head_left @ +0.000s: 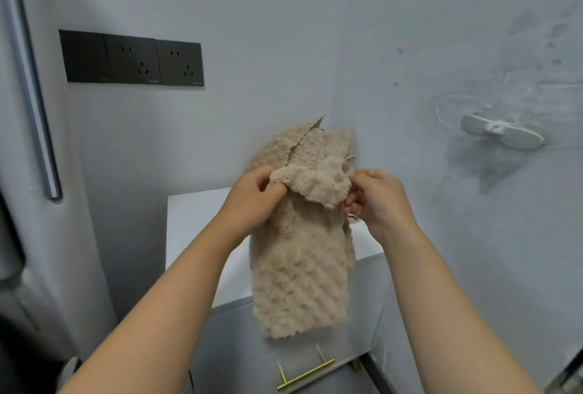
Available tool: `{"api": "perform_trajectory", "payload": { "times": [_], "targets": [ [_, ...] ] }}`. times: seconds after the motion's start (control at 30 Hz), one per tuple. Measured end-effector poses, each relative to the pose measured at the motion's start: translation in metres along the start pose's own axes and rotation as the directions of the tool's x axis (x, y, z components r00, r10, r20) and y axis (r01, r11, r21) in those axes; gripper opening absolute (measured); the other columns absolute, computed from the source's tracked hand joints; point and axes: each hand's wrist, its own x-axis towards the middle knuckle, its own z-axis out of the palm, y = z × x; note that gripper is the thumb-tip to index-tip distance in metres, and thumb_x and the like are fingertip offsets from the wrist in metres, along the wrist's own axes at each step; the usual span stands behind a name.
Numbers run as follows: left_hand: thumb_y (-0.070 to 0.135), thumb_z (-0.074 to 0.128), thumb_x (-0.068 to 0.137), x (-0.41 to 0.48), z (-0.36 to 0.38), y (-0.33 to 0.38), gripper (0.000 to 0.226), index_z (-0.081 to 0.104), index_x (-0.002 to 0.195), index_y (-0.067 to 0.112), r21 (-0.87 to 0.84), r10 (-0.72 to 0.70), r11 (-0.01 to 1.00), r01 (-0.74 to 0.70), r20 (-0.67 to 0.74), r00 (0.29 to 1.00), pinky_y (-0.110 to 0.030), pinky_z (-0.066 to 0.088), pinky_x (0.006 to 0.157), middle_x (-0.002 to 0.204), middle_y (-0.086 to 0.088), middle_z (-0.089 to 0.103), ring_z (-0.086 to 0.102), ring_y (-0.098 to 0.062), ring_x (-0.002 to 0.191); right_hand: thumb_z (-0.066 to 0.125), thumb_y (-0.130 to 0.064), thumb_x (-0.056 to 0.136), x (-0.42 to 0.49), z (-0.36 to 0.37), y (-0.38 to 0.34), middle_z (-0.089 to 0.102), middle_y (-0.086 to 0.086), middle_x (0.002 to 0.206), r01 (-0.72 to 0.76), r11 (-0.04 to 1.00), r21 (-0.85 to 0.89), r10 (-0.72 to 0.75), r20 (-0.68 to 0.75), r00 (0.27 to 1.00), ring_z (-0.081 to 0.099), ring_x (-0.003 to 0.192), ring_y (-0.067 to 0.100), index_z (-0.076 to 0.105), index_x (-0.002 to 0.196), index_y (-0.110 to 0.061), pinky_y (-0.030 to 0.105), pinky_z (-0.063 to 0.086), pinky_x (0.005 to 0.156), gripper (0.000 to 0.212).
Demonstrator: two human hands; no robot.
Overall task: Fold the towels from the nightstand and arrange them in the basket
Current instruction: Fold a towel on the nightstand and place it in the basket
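Our forearms (176, 283) are reaching up from the bottom edge, and our left hand (252, 198) is pinching the folded-over top flap of the fluffy beige towel (299, 267) between thumb and fingers, while our right hand (378, 201) is curling its fingers round the towel's right edge. We are holding the towel in the air over the white bench (195, 220), its lower half hanging down above the drawer's brass handle (306, 373).
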Motion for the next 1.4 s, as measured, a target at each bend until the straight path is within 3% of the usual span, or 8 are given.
{"api": "perform_trajectory", "payload": {
  "times": [0.1,0.23,0.4,0.57,0.77,0.97,1.17,1.4],
  "targets": [
    [0.031,0.061,0.080,-0.004,0.002,-0.001,0.028,0.052,0.075,0.005,0.013,-0.002,1.000,0.001,0.064,0.998,-0.029,0.034,0.063,0.070,0.001,0.048,0.044,-0.012,0.065,0.037,0.012,0.087,0.001,-0.013,0.003,0.056,0.010,0.071,0.033,0.995,-0.093,-0.023,0.107,0.994,0.052,0.050,0.017,0.055,0.104,-0.015,0.026,0.045,0.044,0.036],
    [0.017,0.065,0.085,-0.007,0.008,0.000,0.026,0.049,0.065,0.022,0.135,0.050,0.989,-0.067,0.122,0.991,-0.017,0.029,0.053,0.054,0.017,0.045,0.039,0.001,0.050,0.030,0.021,0.074,0.005,-0.029,0.025,0.053,-0.004,0.125,0.267,0.810,-0.522,-0.060,0.380,0.923,0.053,0.108,0.009,0.055,0.121,-0.032,0.020,0.045,0.072,0.075],
    [0.023,0.070,0.079,-0.008,0.009,0.000,0.023,0.051,0.065,0.023,0.055,0.079,0.994,-0.093,0.217,0.973,-0.022,0.033,0.058,0.061,0.015,0.047,0.043,-0.006,0.061,0.067,0.001,0.079,0.001,-0.027,0.044,0.055,-0.014,0.130,0.322,0.793,-0.517,0.128,0.658,0.742,0.051,0.117,-0.001,0.050,0.129,-0.033,0.012,0.044,0.085,0.063],
    [0.013,0.075,0.075,-0.005,0.008,-0.005,0.027,0.050,0.067,0.020,0.004,0.023,1.000,-0.024,0.198,0.980,-0.021,0.033,0.054,0.065,0.007,0.050,0.044,-0.006,0.058,0.074,-0.011,0.077,0.007,-0.022,0.050,0.065,-0.001,0.077,0.287,0.716,-0.637,0.012,0.421,0.907,0.059,0.076,0.011,0.071,0.085,-0.008,0.027,0.047,0.070,0.009],
    [0.020,0.085,0.068,-0.005,-0.009,-0.007,0.044,0.061,0.103,0.031,0.250,-0.140,0.967,0.051,0.353,0.925,-0.020,0.041,0.070,0.087,0.012,0.054,0.051,-0.002,0.077,0.069,-0.005,0.073,0.015,-0.032,0.037,0.052,0.001,0.057,0.242,0.699,-0.673,-0.166,0.177,0.970,0.048,0.060,0.015,0.054,0.058,-0.017,0.028,0.035,0.058,0.025],
    [0.031,0.079,0.073,0.000,-0.028,-0.021,0.034,0.058,0.072,0.005,0.561,-0.316,0.821,0.109,0.286,0.905,-0.023,0.030,0.054,0.067,-0.004,0.043,0.040,-0.015,0.063,0.073,-0.014,0.074,0.015,-0.042,0.028,0.037,-0.001,0.055,0.208,0.575,-0.791,-0.097,0.186,0.978,0.031,0.052,0.012,0.044,0.056,-0.015,0.028,0.024,0.048,0.035],
    [0.020,0.074,0.081,0.005,-0.034,-0.037,0.029,0.055,0.064,0.008,0.433,-0.363,0.867,0.247,0.210,0.908,-0.021,0.028,0.044,0.056,-0.003,0.042,0.033,-0.014,0.046,0.079,-0.043,0.072,0.021,-0.057,0.015,0.055,-0.001,0.076,0.141,-0.016,-0.990,0.388,0.124,0.913,0.053,0.069,0.016,0.061,0.084,-0.010,0.021,0.036,0.050,0.039],
    [0.016,0.079,0.074,0.030,-0.031,-0.077,0.020,0.060,0.071,0.009,0.353,-0.324,0.867,0.351,-0.136,0.936,-0.025,0.034,0.050,0.064,-0.002,0.054,0.046,-0.016,0.058,0.063,-0.014,0.076,0.065,-0.030,0.050,0.048,0.004,0.068,-0.008,0.227,-0.974,-0.056,-0.021,0.998,0.050,0.066,0.025,0.045,0.066,-0.013,0.024,0.029,0.047,0.020]
  ]
}}
